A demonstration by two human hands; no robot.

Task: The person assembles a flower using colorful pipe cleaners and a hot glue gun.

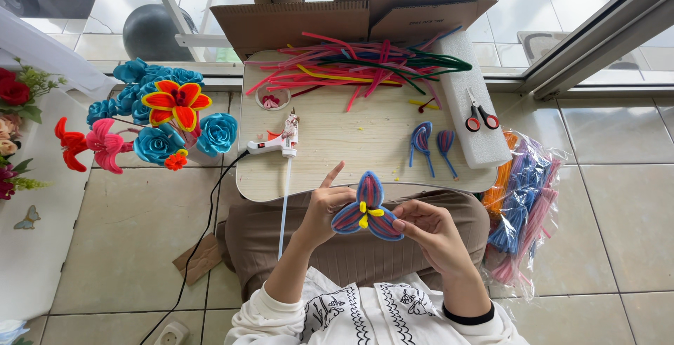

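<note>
Sleeves, white w/ black print, at 6 o'clock; lap in brown fabric just above. Both hands meet over the lap, holding a three-petal flower [367,208], blue/red striped w/ yellow centre, just below the table [330,145] edge. Left hand [324,211] pinches the left petal, index finger pointing up. Right hand [428,227] grips the right petal w/ thumb and fingertips.

On the table: glue gun [279,143] at 10 o'clock from the flower, nozzle toward the table middle, glue stick [283,208] hanging off the edge past the left wrist. Two spare petals [432,145] at 1 o'clock. Pipe cleaner pile [358,64] at 12, scissors [481,117] on a white foam block at 2. Finished flowers [165,117] at 9–10 o'clock.

Risks, imo: petals look loosely joined, so a hard squeeze could bend or pop one off. Gun cord runs down at 8 o'clock; a knee snag could drag the gun off the table. Hot nozzle sits near the left hand's reach path.

Can't tell: whether the gun is on, how petals join at the back, bag contents at 3 o'clock.
</note>
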